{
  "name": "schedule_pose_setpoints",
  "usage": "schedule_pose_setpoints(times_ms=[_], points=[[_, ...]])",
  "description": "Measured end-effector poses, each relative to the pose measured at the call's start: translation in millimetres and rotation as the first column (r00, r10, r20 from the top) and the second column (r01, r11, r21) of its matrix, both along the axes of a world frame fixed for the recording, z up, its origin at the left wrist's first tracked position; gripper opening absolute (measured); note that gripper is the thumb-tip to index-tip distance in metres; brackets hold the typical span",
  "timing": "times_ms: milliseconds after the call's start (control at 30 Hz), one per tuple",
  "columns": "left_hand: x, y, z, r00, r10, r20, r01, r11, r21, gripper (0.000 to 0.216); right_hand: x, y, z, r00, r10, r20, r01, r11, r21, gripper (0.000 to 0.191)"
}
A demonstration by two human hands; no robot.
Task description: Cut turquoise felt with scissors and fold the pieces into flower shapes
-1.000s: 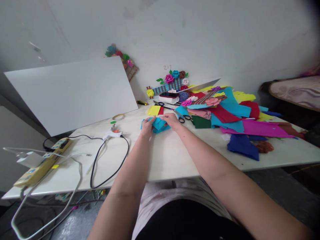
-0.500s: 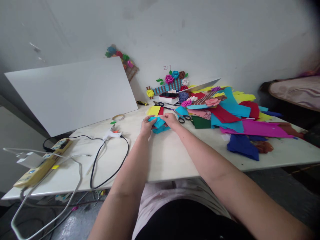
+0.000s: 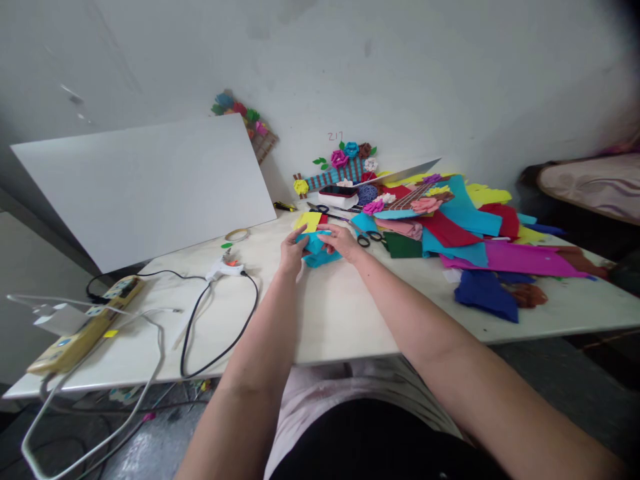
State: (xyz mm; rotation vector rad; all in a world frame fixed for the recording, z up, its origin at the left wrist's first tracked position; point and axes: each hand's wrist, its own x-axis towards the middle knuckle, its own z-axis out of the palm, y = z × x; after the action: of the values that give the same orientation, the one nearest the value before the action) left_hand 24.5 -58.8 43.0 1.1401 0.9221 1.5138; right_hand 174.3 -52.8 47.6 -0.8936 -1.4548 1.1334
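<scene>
Between my hands is a piece of blue crepe paper (image 3: 316, 244), folded or bunched. My left hand (image 3: 293, 249) pinches its left edge, and my right hand (image 3: 343, 243) grips its right side with bent fingers. More blue paper lies under them on the white table. Just behind is a yellow paper square (image 3: 309, 221) with a bit of red paper beside it. Black-handled scissors (image 3: 370, 238) rest to the right of my right hand. The exact folds of the blue paper are partly hidden by my fingers.
A glue gun (image 3: 225, 268) with a black cord and a power strip (image 3: 87, 327) are on the left. A large white board (image 3: 145, 190) leans on the wall. Coloured paper (image 3: 530, 257) is heaped right. A phone (image 3: 338, 191) and paper-flower decorations (image 3: 340, 159) stand behind.
My fingers have shifted on the blue paper; the right fingers have spread a little and the paper's upper edge has changed shape. Everything else stays put.
</scene>
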Motion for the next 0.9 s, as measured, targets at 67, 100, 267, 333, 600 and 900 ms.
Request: schedule_pose_setpoints(times_ms=[67,100,267,333,600,900], points=[[-0.4,-1.5,1.0,1.0,-0.02,0.011,0.02,1.0,-0.011,0.053,0.1,1.5,-0.8,1.0,-0.001,-0.026,0.001,1.0,0.002,0.047],[-0.8,-2.0,1.3,0.999,-0.038,0.018,0.038,0.999,-0.018,0.049,0.1,2.2,-1.0,0.999,-0.003,-0.037,0.003,1.0,-0.001,0.047],[-3.8,-0.9,2.3,0.987,-0.159,0.029,0.16,0.986,-0.044,0.034,1.7,4.9,-0.9,0.996,-0.026,-0.084,0.024,1.0,-0.016,0.047],[-5.0,-0.2,3.1,0.982,-0.184,0.035,0.185,0.982,-0.043,0.033,2.6,5.7,-1.2,0.995,-0.019,-0.103,0.017,1.0,-0.023,0.047],[-4.7,-1.3,4.5,0.981,-0.189,0.034,0.19,0.98,-0.063,0.034,3.6,9.6,-3.6,0.988,0.022,-0.155,-0.028,0.999,-0.035,0.055],[-4.9,-1.5,2.8,0.975,-0.21,0.071,0.214,0.976,-0.052,0.029,5.1,6.2,-0.7,0.987,0.074,-0.143,-0.083,0.995,-0.053,0.054]])
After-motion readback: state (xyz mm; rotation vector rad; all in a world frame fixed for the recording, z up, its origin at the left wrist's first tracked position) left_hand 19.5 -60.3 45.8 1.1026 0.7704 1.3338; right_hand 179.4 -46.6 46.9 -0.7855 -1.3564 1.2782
